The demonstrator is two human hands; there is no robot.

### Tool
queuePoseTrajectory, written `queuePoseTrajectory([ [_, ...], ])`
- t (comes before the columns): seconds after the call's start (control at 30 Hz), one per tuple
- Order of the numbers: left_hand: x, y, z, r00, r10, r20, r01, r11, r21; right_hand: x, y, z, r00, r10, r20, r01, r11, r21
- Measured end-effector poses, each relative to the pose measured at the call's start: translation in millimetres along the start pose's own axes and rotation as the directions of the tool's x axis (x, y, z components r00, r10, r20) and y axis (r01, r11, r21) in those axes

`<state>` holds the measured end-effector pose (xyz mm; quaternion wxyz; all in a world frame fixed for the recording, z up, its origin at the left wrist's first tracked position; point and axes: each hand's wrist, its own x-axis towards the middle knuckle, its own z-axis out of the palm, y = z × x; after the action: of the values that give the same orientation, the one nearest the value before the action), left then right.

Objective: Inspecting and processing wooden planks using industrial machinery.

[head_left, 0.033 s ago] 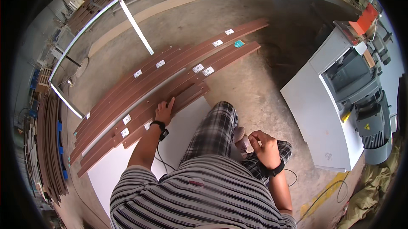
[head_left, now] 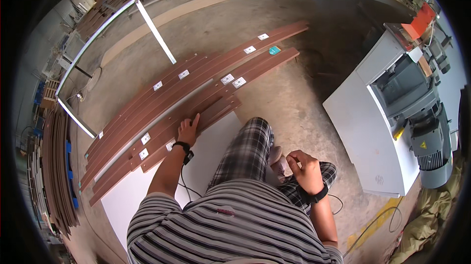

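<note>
Long reddish-brown boards (head_left: 260, 65) lie side by side in front of me, several with white labels (head_left: 227, 78) and one with a teal label (head_left: 274, 50). My left hand (head_left: 188, 130) rests on the nearest boards with its fingers stretched out, holding nothing. A black band with a small dark device (head_left: 188, 155) is round that wrist. Over my bent right knee hangs my right hand (head_left: 306, 171), its fingers loosely curled and nothing visible in them. Another black band (head_left: 319, 195) circles the right wrist. Part of a white sheet (head_left: 127, 207) shows beneath the boards.
A grey-white machine cabinet (head_left: 353, 131) with a motor (head_left: 431, 153) stands at my right. Stacked brown strips (head_left: 55, 166) are on the far left. A white metal frame (head_left: 156, 32) stands beyond the boards. A cable (head_left: 378, 219) runs along the floor at lower right.
</note>
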<state>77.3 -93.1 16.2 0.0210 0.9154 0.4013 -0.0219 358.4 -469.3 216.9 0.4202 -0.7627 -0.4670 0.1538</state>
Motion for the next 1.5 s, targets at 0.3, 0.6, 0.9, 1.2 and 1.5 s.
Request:
queuePoseTrajectory([
  [0.3, -13.3, -0.2, 3.5, 0.993, 0.031, -0.115, -0.035, 0.999, -0.033, 17.3, 21.1, -11.3, 0.998, -0.051, -0.032, 0.051, 0.999, 0.018],
  [0.6, -26.5, 15.4, 3.4, 0.992, -0.121, -0.041, 0.121, 0.993, 0.001, 77.7, 90.9, -143.1, 0.929, 0.050, -0.366, -0.093, 0.991, -0.099],
  [0.9, -25.1, 14.7, 3.0, 0.985, -0.134, -0.107, 0.143, 0.987, 0.079, 198.9, 87.3, -298.0, 0.488, -0.445, -0.751, -0.209, 0.776, -0.595],
  [1.2, -20.2, 13.4, 13.0, 0.987, -0.121, -0.106, 0.132, 0.985, 0.107, 277.6, 90.9, -307.2, 0.492, -0.479, -0.727, -0.122, 0.789, -0.603],
  [1.5, -12.2, 27.9, -17.8, 0.978, -0.211, 0.004, 0.210, 0.977, 0.041, 407.0, 119.7, -245.3, 0.830, 0.355, -0.430, 0.186, 0.552, 0.813],
])
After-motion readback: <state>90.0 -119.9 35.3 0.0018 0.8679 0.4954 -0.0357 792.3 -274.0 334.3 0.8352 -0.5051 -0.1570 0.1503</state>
